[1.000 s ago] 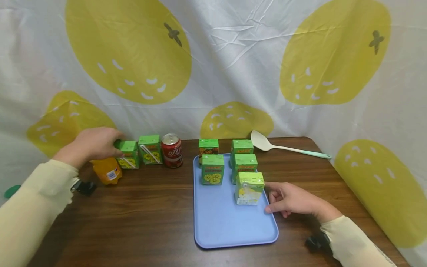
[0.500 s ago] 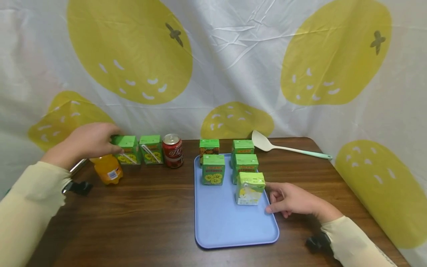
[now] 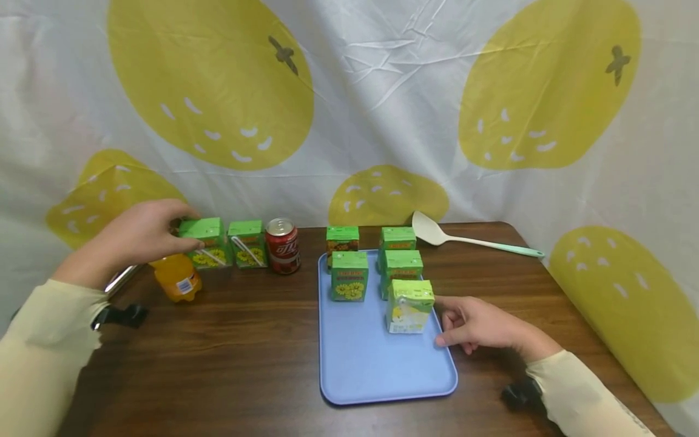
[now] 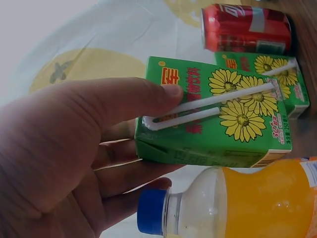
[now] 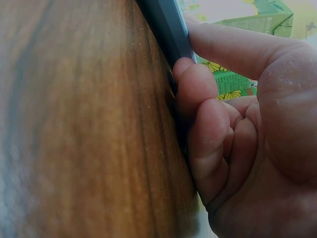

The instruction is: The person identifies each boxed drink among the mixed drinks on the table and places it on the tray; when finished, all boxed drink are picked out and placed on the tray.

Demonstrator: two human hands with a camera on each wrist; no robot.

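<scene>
My left hand (image 3: 136, 237) holds a green drink carton (image 4: 208, 144), thumb on its front across the white straw and fingers behind. The carton stands at the left of the table in the head view, beside a second green drink carton (image 3: 248, 246). Just below it in the left wrist view lies an orange drink bottle (image 4: 262, 198) with a blue cap. My right hand (image 3: 483, 325) pinches the right rim of the blue tray (image 3: 377, 376), thumb on top and curled fingertips at the edge. Nearest to it on the tray is a yellow-green drink carton (image 3: 409, 309).
A red soda can (image 3: 283, 247) stands right of the second carton. Several green cartons, such as the front-left carton (image 3: 349, 279), stand in two columns on the tray's far half. A white spatula (image 3: 431, 230) lies behind, at right. A lemon-print cloth (image 3: 377, 121) hangs behind the table.
My left hand and its carton have shifted slightly away and left, and the carton now sits about level with its neighbour. My right hand and the tray look unmoved.
</scene>
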